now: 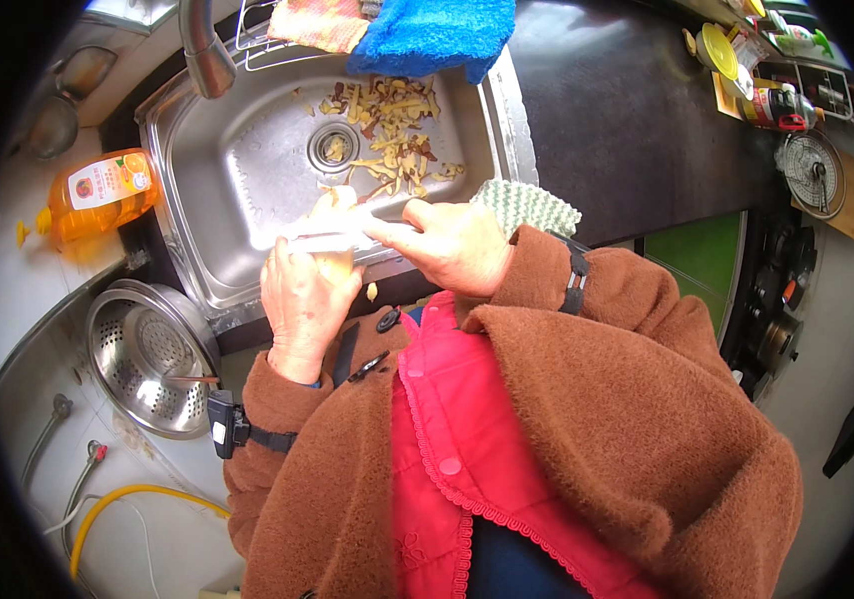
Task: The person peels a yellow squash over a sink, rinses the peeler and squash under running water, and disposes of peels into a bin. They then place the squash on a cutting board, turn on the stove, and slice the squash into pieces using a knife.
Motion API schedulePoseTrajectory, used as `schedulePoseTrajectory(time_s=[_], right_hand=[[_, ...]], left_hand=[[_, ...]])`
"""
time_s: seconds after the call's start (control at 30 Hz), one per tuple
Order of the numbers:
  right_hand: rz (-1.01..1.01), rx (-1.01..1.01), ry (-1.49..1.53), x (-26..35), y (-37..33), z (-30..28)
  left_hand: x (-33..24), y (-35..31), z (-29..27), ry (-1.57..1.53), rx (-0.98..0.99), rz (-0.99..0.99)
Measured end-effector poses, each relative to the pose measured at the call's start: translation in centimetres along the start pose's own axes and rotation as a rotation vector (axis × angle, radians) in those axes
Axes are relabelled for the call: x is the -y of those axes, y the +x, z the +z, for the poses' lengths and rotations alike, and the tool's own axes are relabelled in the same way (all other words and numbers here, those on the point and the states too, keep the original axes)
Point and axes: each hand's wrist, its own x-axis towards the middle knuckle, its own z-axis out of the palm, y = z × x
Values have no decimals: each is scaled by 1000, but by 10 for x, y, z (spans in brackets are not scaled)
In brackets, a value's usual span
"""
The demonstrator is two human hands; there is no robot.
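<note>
Over the near rim of the steel sink (pixel 197 215), my left hand (pixel 299 299) is closed around a pale yellow, peeled root vegetable (pixel 339 266). My right hand (pixel 457 245) grips a bladed tool (pixel 332 242), its forefinger stretched along it. The blade lies across the vegetable, close to my left fingers; glare washes it out, so I cannot tell whether it is a knife or a peeler. A pale strip (pixel 339 198) shows just beyond the blade. Yellow and reddish-brown peelings (pixel 397 135) lie scattered in the basin, right of the drain (pixel 333 148).
The faucet (pixel 207 60) reaches over the sink's far left. An orange soap bottle (pixel 102 195) stands left, with a steel colander (pixel 152 354) below it. A blue towel (pixel 434 38) hangs at the far edge. A green-and-white cloth (pixel 527 207) lies beside my right wrist, near the dark counter (pixel 617 120).
</note>
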Motion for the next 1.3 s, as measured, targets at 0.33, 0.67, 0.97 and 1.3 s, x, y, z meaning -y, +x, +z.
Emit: schedulePoseTrajectory(time_s=[0.33, 0.67, 0.97, 1.3], right_hand=[[43, 9, -40, 2, -1, -8], [551, 241, 8, -47, -9, -9], [331, 50, 212, -38, -9, -2], [272, -31, 63, -32, 1, -13]], left_hand=[[-4, -2, -4, -12, -35, 19], [5, -13, -2, 58, -62, 88], [15, -15, -3, 218, -184, 128], [26, -22, 5, -1249, 85, -392]])
